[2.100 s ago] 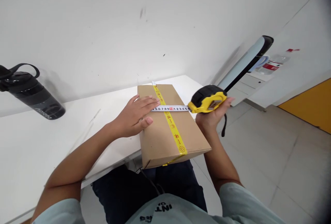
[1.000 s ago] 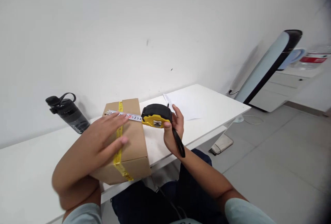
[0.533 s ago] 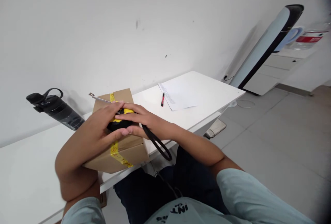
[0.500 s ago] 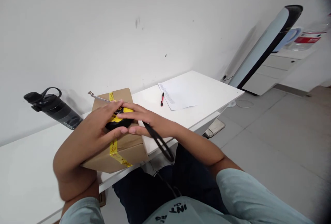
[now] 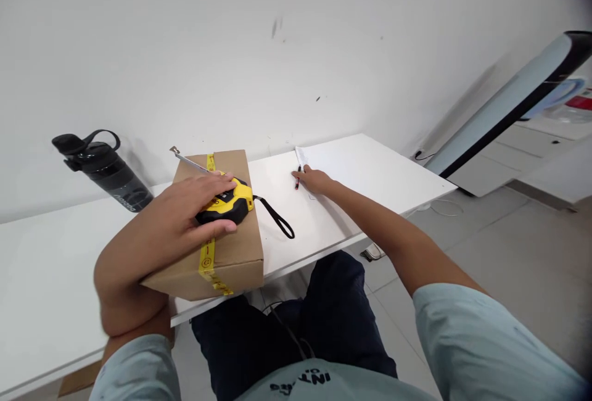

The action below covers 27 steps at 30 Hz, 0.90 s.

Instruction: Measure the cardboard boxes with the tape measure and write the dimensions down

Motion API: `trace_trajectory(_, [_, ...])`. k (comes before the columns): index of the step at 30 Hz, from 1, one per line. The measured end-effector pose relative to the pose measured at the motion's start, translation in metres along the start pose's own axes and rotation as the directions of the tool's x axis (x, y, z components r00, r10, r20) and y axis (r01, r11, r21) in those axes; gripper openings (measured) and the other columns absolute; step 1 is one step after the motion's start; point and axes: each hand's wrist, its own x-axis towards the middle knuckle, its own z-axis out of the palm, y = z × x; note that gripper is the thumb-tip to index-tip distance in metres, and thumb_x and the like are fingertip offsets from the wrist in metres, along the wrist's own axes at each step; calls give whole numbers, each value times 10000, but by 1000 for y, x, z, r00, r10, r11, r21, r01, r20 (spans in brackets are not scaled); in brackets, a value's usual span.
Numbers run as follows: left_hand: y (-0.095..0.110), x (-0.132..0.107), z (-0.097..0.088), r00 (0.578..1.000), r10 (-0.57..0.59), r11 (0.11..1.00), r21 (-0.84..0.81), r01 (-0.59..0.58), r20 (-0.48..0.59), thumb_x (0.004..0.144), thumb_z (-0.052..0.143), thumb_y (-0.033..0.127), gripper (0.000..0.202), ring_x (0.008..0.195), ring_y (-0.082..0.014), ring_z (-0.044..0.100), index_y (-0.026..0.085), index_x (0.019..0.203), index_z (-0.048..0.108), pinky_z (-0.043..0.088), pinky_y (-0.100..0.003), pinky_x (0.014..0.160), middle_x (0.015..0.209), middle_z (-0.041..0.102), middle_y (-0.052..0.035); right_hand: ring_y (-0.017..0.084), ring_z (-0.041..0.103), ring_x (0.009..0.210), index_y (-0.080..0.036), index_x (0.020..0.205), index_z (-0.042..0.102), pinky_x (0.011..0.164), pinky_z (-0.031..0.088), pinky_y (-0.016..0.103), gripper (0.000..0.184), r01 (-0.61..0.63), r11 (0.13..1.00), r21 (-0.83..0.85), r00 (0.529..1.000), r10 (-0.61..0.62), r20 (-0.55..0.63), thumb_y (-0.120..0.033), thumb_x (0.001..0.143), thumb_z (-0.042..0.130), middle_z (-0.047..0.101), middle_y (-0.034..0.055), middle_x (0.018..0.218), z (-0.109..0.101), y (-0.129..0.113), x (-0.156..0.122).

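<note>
A cardboard box [image 5: 231, 250] sealed with yellow tape lies at the near edge of the white table [image 5: 361, 179]. On its top sits a yellow and black tape measure [image 5: 230, 202], a short length of blade sticking out toward the far left corner and its black strap hanging off to the right. My left hand [image 5: 192, 216] is curled over the tape measure and holds it on the box. My right hand [image 5: 314, 179] is stretched out to the right, fingers closing on a red and black pen [image 5: 298, 177] beside a sheet of paper [image 5: 342, 163].
A dark water bottle [image 5: 104, 169] lies at the back left against the white wall. Right of the table stand a leaning pale-blue and black panel [image 5: 509, 108], a white cabinet [image 5: 518, 148] and grey tiled floor with a cable.
The blade has run back into the tape measure. My right hand let go of it and reached right to the pen. My left hand took over the tape measure on the box.
</note>
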Motion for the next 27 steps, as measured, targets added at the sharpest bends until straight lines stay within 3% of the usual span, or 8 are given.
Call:
trace_trajectory(2, [-1, -1, 0, 1000, 6, 1000, -5, -6, -9, 1000, 492, 816, 750, 1500, -389, 591, 343, 1569, 615, 439, -531, 1318, 1629, 637, -27, 248, 687, 1018, -210, 1569, 568, 897, 493, 350, 522, 24, 999, -30, 1000, -24, -15, -296, 1106, 344, 604, 205, 1478, 4, -4, 2])
trace_trajectory(5, [-4, -1, 2, 1000, 9, 1000, -9, -10, -23, 1002, 495, 812, 711, 1503, -389, 587, 379, 1552, 615, 454, -525, 1308, 1628, 638, 7, 273, 668, 1190, -171, 1639, 459, 944, 476, 350, 572, 33, 996, -89, 997, -39, -67, -219, 1111, 245, 579, 212, 1531, 9, -8, -3])
trace_trajectory(9, [-7, 0, 6, 999, 23, 999, -40, -24, -34, 999, 478, 832, 687, 1463, -373, 616, 398, 1503, 650, 475, -493, 1297, 1577, 678, 24, 267, 693, 1168, -215, 1724, 326, 888, 480, 335, 631, 61, 981, -184, 998, -66, -21, -188, 1094, 312, 631, 190, 1492, 6, 2, -5])
trace_trajectory(14, [-13, 1, 10, 997, 57, 997, -39, -59, -56, 992, 509, 832, 667, 1454, -362, 626, 421, 1495, 660, 501, -493, 1288, 1556, 689, 42, 247, 719, 991, -202, 1559, 570, 817, 474, 332, 501, 163, 939, -302, 985, -139, 101, -224, 1081, 421, 679, 203, 1372, -6, 23, 9])
trace_trajectory(17, [-15, 2, 10, 995, 94, 995, -7, -95, -37, 1017, 537, 776, 649, 1476, -348, 612, 401, 1539, 629, 486, -488, 1300, 1587, 669, 34, 269, 705, 1076, -154, 1497, 604, 864, 464, 357, 470, 263, 898, -353, 965, -237, 116, -184, 1087, 378, 660, 232, 1398, -6, 28, 13])
trace_trajectory(22, [-13, 1, 8, 994, 104, 994, 19, -103, -38, 1044, 548, 727, 637, 1494, -344, 599, 352, 1554, 621, 469, -486, 1302, 1606, 656, -11, 276, 679, 1112, -154, 1388, 657, 878, 422, 370, 420, 364, 857, -365, 930, -358, 88, -140, 1071, 382, 699, 217, 1313, 0, 41, 9])
trace_trajectory(27, [-15, -1, 8, 993, 115, 993, 28, -114, -38, 1051, 572, 693, 608, 1507, -335, 589, 370, 1564, 609, 463, -473, 1306, 1617, 644, -6, 264, 680, 1001, -176, 1317, 698, 806, 379, 360, 389, 349, 906, -239, 931, -365, -24, -129, 1015, 456, 744, 200, 1247, 3, 60, 10])
